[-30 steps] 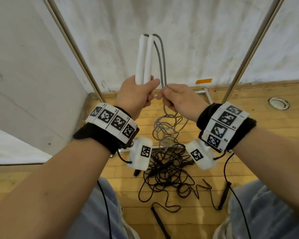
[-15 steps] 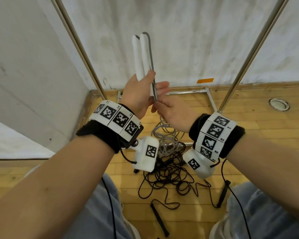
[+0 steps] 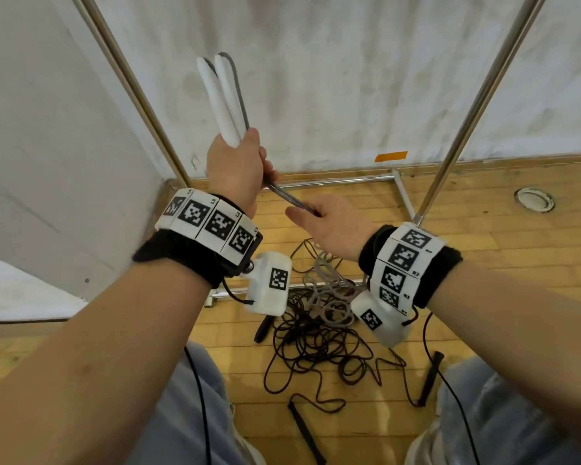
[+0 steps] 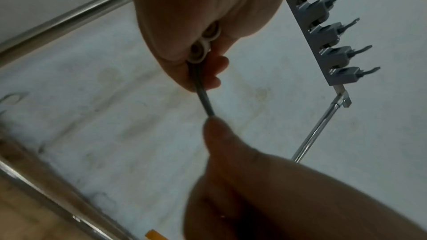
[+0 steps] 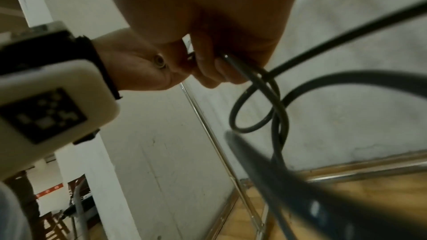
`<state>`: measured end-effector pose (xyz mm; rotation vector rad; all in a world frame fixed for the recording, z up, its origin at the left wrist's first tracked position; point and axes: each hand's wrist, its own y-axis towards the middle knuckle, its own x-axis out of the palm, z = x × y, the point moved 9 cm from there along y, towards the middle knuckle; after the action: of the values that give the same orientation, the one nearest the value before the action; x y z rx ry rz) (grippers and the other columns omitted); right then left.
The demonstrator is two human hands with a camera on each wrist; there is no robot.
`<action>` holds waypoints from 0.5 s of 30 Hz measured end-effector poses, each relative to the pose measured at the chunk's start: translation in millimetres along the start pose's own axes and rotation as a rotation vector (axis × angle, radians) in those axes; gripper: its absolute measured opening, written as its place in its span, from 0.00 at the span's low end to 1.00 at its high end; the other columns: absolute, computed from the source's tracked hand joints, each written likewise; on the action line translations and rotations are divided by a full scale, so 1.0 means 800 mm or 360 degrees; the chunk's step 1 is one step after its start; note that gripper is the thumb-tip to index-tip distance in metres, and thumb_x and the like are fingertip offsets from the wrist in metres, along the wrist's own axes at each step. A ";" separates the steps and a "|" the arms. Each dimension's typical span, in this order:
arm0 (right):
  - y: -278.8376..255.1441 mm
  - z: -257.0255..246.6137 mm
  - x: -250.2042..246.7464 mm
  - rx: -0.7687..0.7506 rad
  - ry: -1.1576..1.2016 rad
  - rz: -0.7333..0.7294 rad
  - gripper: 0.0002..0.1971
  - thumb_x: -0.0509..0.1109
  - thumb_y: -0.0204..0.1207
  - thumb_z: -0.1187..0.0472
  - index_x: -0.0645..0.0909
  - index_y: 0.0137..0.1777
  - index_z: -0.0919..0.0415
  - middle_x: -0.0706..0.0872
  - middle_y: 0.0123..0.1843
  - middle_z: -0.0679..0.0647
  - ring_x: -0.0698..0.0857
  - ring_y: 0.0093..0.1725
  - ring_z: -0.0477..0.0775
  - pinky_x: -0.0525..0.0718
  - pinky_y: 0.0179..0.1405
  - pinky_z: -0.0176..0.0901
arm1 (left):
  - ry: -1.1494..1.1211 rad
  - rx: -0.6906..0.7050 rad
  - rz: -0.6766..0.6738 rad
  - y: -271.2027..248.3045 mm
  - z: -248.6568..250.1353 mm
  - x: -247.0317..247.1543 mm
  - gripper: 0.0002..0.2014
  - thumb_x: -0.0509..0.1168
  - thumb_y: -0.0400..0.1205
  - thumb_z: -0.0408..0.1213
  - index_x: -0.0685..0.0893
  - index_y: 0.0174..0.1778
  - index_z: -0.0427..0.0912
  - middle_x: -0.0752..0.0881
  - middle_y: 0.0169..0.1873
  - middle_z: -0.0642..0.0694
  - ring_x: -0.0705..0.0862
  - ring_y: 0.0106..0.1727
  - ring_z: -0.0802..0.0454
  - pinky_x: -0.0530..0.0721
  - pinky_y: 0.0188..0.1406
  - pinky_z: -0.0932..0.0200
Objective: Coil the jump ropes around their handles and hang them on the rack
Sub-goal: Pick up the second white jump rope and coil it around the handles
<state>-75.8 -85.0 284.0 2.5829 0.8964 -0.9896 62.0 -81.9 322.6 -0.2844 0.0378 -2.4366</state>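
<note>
My left hand [image 3: 237, 169] grips two white jump rope handles [image 3: 222, 99] together, pointing up and tilted left. Their round butt ends [image 4: 203, 43] show under the curled fingers in the left wrist view. The grey rope [image 3: 287, 199] runs taut from that hand down-right into my right hand [image 3: 319, 219], which pinches it. Below the right hand the rope [image 5: 256, 98] hangs in loops to a grey heap [image 3: 329, 297] on the floor. The rack's grey hook strip [image 4: 328, 39] shows in the left wrist view, up to the right.
Chrome rack poles [image 3: 135, 92] [image 3: 477, 105] rise on both sides, with base bars [image 3: 336, 181] on the wooden floor. Black jump ropes [image 3: 319, 357] with black handles [image 3: 306, 431] lie tangled between my knees. White walls close the corner behind.
The left hand has tilted the handles leftward. The right hand has slid down and to the right along the grey rope, pulling it taut away from the handles.
</note>
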 end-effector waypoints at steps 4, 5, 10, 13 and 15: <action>0.002 0.000 -0.017 0.0028 0.0025 -0.0017 0.24 0.61 0.81 0.44 0.64 0.27 0.56 0.69 0.22 0.57 0.73 0.26 0.52 0.65 0.28 0.45 | 0.0186 0.0155 0.0072 0.003 0.006 -0.008 0.08 0.59 0.86 0.35 0.70 0.40 0.44 0.74 0.28 0.46 0.77 0.16 0.57 0.87 0.30 0.53; 0.002 0.001 -0.022 0.0032 0.0050 0.0001 0.24 0.62 0.81 0.45 0.64 0.26 0.56 0.68 0.22 0.54 0.76 0.26 0.51 0.65 0.27 0.43 | 0.0261 0.0183 0.0090 0.003 0.007 -0.011 0.08 0.59 0.86 0.36 0.70 0.40 0.45 0.75 0.30 0.46 0.78 0.17 0.57 0.89 0.33 0.51; -0.003 0.003 -0.035 -0.0045 -0.0170 0.0051 0.17 0.62 0.82 0.52 0.73 0.34 0.59 0.71 0.28 0.49 0.71 0.28 0.49 0.65 0.27 0.41 | 0.0600 0.0196 0.0199 0.019 0.011 -0.035 0.07 0.60 0.85 0.38 0.70 0.43 0.46 0.82 0.40 0.43 0.87 0.28 0.54 0.90 0.42 0.48; -0.004 0.003 -0.039 -0.0067 -0.0238 0.0042 0.18 0.62 0.82 0.51 0.72 0.31 0.59 0.72 0.28 0.50 0.71 0.28 0.49 0.66 0.28 0.42 | 0.1183 0.0254 0.0041 0.020 0.002 -0.028 0.10 0.58 0.85 0.41 0.73 0.57 0.38 0.83 0.52 0.38 0.89 0.44 0.41 0.89 0.45 0.42; -0.005 0.004 -0.047 -0.0061 -0.0327 0.0069 0.17 0.63 0.81 0.51 0.74 0.32 0.57 0.72 0.28 0.48 0.71 0.28 0.48 0.65 0.27 0.40 | 0.1522 0.0319 -0.0117 0.015 -0.007 -0.016 0.14 0.58 0.85 0.44 0.74 0.61 0.38 0.83 0.51 0.39 0.88 0.46 0.39 0.88 0.46 0.41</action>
<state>-102.2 -100.7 306.6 2.4046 0.7946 -1.1870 77.7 -83.6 313.4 0.9845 0.1990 -2.3957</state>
